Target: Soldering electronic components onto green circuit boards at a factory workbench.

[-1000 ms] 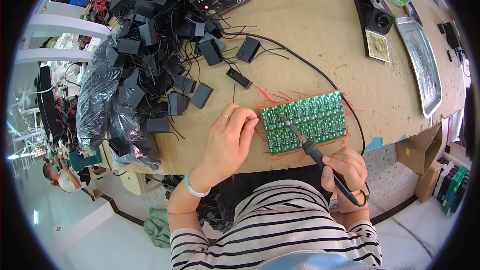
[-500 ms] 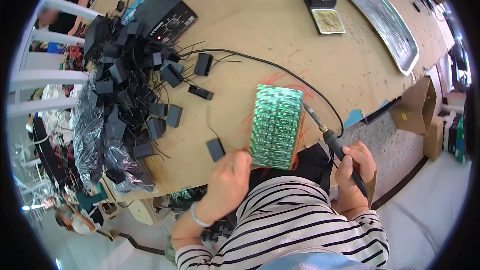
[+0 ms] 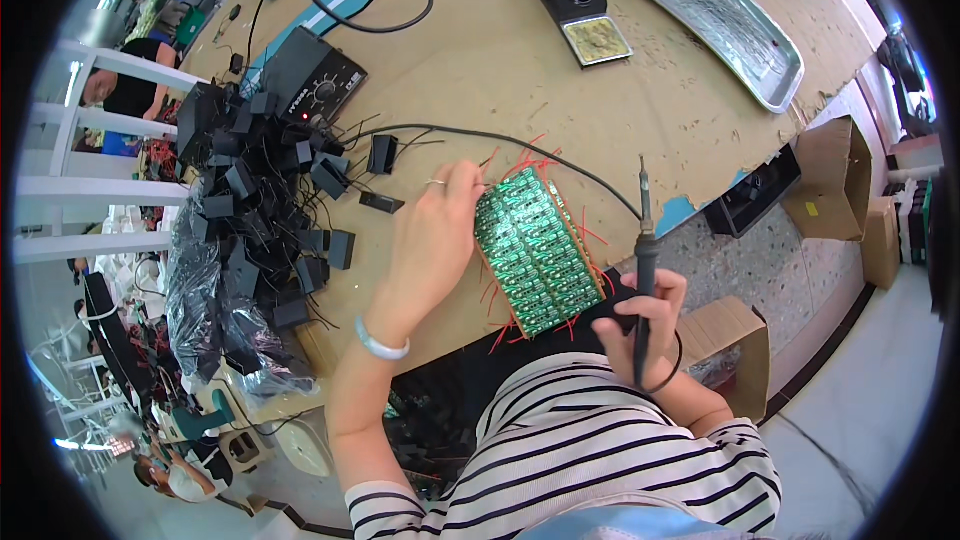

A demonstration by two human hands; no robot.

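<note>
Panel of green circuit boards (image 3: 540, 252) has swung round on the brown tabletop (image 3: 470, 70): 1 s ago its long side ran crosswise, now it slants from upper left to lower right, near end by the table's front edge. Red wires (image 3: 532, 150) stick out around it.

Left hand (image 3: 437, 225) now at the panel's upper left corner; 0.5 s ago it was at the lower left. Fingertips touch the corner; cannot tell if they are clamped on board, wire or nothing.

Right hand (image 3: 662, 318) has fingers wrapped round the soldering iron (image 3: 647, 262) handle, thumb standing off. Iron tip, on the boards 1 s ago, now points away from the body, clear of the panel's right side. Judgement: no joint is being heated at this instant; the shift looks like repositioning, presenting the boards at a new angle.
</note>
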